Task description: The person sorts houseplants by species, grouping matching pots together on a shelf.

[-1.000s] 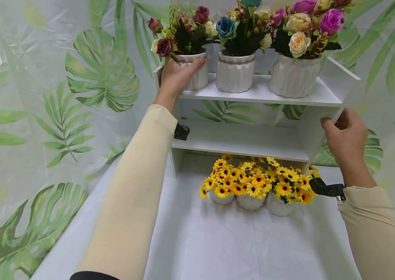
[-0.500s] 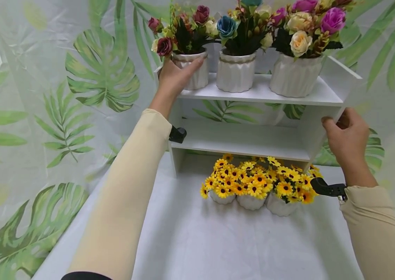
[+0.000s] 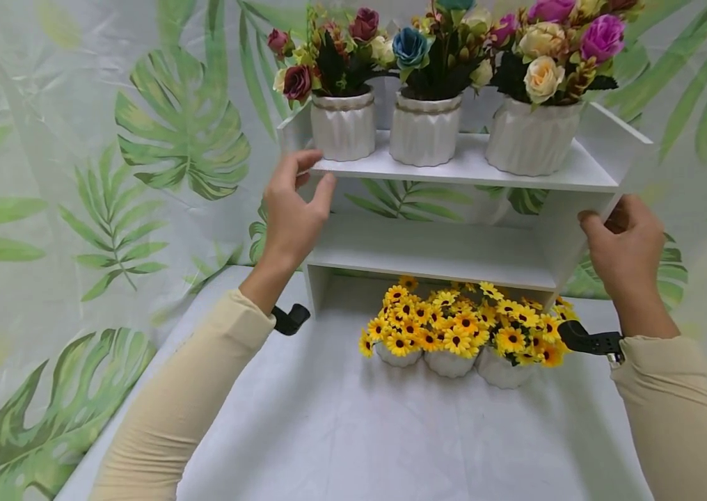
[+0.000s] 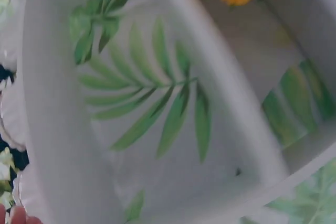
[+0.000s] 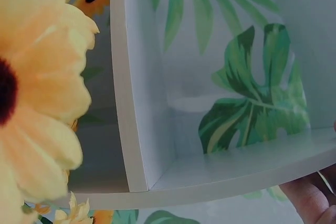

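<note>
A white shelf unit (image 3: 429,250) stands in the middle of the head view. On its top board, three white ribbed pots hold artificial roses: a left pot (image 3: 344,129), a middle pot (image 3: 425,132) and a right pot (image 3: 531,139). My left hand (image 3: 294,205) is at the shelf's left side, just below the left pot, thumb and fingers apart with nothing held between them. Its fingertips (image 4: 21,217) show at the lower left of the left wrist view. With thumb and curled fingers, my right hand (image 3: 625,250) grips the front edge of the right side panel (image 3: 579,216).
Three small white pots with yellow daisy-like flowers (image 3: 454,327) stand at the foot of the shelf on a white-covered surface (image 3: 391,438). A leaf-patterned sheet (image 3: 184,125) hangs behind. One yellow flower (image 5: 37,93) fills the left of the right wrist view.
My left hand has let go of the left rose pot and moved down to the shelf's left edge. The pot stays on the top board. My right hand keeps its grip on the side panel.
</note>
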### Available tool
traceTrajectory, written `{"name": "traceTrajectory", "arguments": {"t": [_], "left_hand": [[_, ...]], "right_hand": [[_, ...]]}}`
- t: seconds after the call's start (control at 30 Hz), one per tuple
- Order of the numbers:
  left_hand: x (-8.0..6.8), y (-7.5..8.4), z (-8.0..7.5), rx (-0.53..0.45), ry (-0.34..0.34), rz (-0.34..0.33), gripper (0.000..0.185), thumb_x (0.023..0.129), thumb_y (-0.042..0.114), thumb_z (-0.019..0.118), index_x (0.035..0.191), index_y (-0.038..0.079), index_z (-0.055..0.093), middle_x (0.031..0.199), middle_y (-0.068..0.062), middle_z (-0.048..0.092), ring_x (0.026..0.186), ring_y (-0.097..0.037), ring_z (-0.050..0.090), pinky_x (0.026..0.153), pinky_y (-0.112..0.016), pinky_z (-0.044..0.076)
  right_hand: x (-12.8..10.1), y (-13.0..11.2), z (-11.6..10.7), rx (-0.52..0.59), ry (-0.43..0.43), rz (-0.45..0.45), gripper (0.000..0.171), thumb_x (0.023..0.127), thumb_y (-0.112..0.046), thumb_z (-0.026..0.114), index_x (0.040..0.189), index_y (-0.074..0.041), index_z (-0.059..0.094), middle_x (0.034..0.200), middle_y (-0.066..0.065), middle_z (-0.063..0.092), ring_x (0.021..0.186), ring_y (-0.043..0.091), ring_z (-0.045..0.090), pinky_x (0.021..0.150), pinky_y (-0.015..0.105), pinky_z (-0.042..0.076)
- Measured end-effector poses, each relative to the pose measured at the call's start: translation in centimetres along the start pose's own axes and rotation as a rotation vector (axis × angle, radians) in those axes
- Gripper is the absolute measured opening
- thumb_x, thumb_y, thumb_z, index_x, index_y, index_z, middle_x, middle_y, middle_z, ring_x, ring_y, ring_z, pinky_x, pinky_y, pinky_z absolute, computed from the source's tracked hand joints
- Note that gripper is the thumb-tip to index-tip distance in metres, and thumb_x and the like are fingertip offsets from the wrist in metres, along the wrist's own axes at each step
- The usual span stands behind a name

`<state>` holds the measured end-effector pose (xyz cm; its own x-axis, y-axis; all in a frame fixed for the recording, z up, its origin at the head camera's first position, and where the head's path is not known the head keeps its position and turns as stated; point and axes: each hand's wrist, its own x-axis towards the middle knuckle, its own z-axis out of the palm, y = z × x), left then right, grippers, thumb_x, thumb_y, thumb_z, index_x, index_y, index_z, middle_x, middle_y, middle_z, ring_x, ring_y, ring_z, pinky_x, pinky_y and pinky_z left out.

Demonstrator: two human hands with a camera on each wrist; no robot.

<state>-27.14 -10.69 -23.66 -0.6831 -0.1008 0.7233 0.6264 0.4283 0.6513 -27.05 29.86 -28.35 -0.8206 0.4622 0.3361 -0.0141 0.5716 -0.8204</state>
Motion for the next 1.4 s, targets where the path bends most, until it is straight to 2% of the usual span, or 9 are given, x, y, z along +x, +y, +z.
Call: {"name": "traceTrajectory", "arguments": {"t": [0.07,0.17,0.47,0.63,0.8,0.93,1.13,1.27,1.4], "left_hand": [[-1.8,-0.8,-0.1,-0.018,-0.01,0.026,0.026,0.093,0.007,0.062,0.117,-0.002,0.063,0.118,-0.016,0.067,0.113,-0.025,0.062,0.099,-0.037,0.051],[-4.7,-2.3,-0.2,-0.013,-0.094,-0.028,0.021,0.093,0.008,0.062,0.112,-0.001,0.065,0.111,-0.016,0.068,0.106,-0.026,0.063,0.094,-0.04,0.053],[-12.7,-9.6,1.5,0.086,-0.445,-0.467,0.014,0.095,0.015,0.063,0.107,0.008,0.068,0.102,-0.009,0.07,0.093,-0.02,0.066,0.081,-0.033,0.055],[-14.9,-11.6,2.6,0.064,-0.518,-0.621,0.014,0.095,0.016,0.064,0.104,0.007,0.069,0.101,-0.01,0.07,0.089,-0.019,0.064,0.075,-0.029,0.053],[-16.0,-12.4,4.3,0.103,-0.579,-0.549,0.016,0.091,0.004,0.063,0.106,0.003,0.068,0.105,-0.014,0.071,0.09,-0.023,0.066,0.073,-0.03,0.055],[-16.8,-12.9,5.8,0.11,-0.686,-0.505,0.041,0.084,-0.001,0.067,0.124,0.001,0.059,0.122,-0.017,0.065,0.103,-0.029,0.065,0.085,-0.037,0.056],[-17.4,-13.0,7.5,-0.124,-0.794,-0.514,0.08,0.083,0.009,0.079,0.148,0.002,0.033,0.148,-0.02,0.045,0.138,-0.036,0.045,0.118,-0.053,0.034],[-17.3,-13.0,8.5,-0.268,-0.802,-0.577,0.092,0.083,0.007,0.079,0.154,0.009,0.02,0.156,-0.019,0.033,0.146,-0.036,0.034,0.122,-0.054,0.025],[-17.3,-13.0,9.4,-0.284,-0.805,-0.59,0.095,0.082,0.005,0.079,0.154,0.011,0.016,0.156,-0.019,0.032,0.146,-0.036,0.034,0.122,-0.054,0.026]], "right_hand": [[0.0,0.0,0.0,-0.001,-0.005,0.001,0.046,0.097,-0.037,0.053,0.142,-0.032,0.051,0.144,0.002,0.058,0.115,0.004,0.057,0.11,0.047,0.046],[0.0,-0.1,0.1,0.0,-0.007,-0.001,0.046,0.097,-0.037,0.053,0.142,-0.031,0.051,0.144,0.002,0.058,0.115,0.005,0.057,0.111,0.047,0.046],[0.2,-0.1,0.2,-0.005,0.001,-0.02,0.045,0.097,-0.038,0.053,0.142,-0.031,0.051,0.144,0.002,0.057,0.116,0.006,0.057,0.11,0.045,0.047],[0.2,-0.1,0.3,-0.01,0.003,-0.028,0.045,0.096,-0.038,0.054,0.141,-0.029,0.053,0.139,0.002,0.06,0.109,0.001,0.057,0.107,0.041,0.049],[0.2,-0.1,0.2,-0.009,0.009,-0.027,0.045,0.096,-0.037,0.055,0.14,-0.029,0.053,0.137,0.002,0.061,0.108,-0.001,0.057,0.108,0.04,0.049],[0.0,-0.1,0.1,-0.016,0.002,-0.017,0.046,0.097,-0.038,0.054,0.141,-0.028,0.052,0.137,0.002,0.06,0.109,0.001,0.056,0.109,0.043,0.048],[-0.2,-0.2,0.1,-0.009,-0.016,-0.011,0.047,0.097,-0.039,0.053,0.143,-0.028,0.051,0.139,0.003,0.058,0.113,0.005,0.056,0.11,0.048,0.047],[-0.2,-0.1,0.1,-0.005,-0.009,-0.008,0.046,0.097,-0.038,0.053,0.143,-0.03,0.051,0.142,0.004,0.058,0.115,0.007,0.056,0.11,0.049,0.046],[-0.1,0.0,-0.1,-0.008,-0.002,-0.008,0.046,0.097,-0.038,0.053,0.143,-0.03,0.051,0.143,0.004,0.058,0.115,0.007,0.057,0.11,0.048,0.046]]}}
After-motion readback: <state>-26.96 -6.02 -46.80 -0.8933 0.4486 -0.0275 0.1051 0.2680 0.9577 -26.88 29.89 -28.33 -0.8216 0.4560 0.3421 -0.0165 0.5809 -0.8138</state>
